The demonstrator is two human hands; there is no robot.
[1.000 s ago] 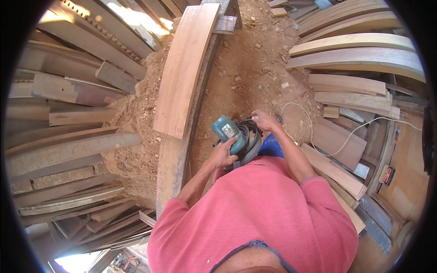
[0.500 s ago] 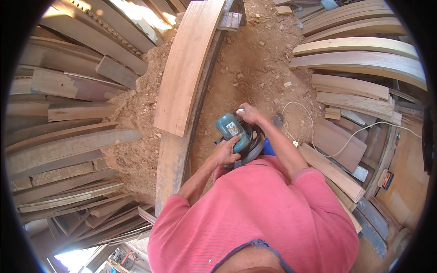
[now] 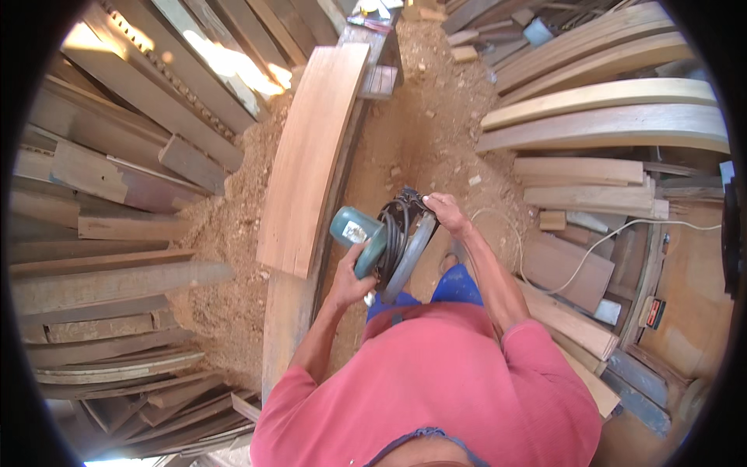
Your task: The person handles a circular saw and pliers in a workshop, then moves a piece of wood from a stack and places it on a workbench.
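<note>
A teal circular saw point(image 3: 356, 227) is held in front of my body, tilted, with its black cord point(image 3: 397, 237) looped in a bundle against it. My left hand point(image 3: 352, 279) is wrapped around the saw's teal body on the near left side. At the far end, my right hand point(image 3: 447, 210) is closed on the dark edge of the saw's base. Left of the saw, a wide reddish-brown board point(image 3: 311, 163) lies lengthwise on a long narrow bench point(image 3: 286, 331). The saw is to the right of the board. Its blade cannot be made out.
Stacked planks point(image 3: 140, 284) line the left side, and curved timbers point(image 3: 599, 121) lie at the far right. Sawdust and wood chips point(image 3: 226, 241) cover the ground. A pale cable point(image 3: 595, 249) crosses the boards on the right. Small items point(image 3: 372, 19) rest on the bench's far end.
The saw has been turned and moved out from my chest, so its looped cord and grey base show more. Both hands keep hold. The whole view has also shifted slightly.
</note>
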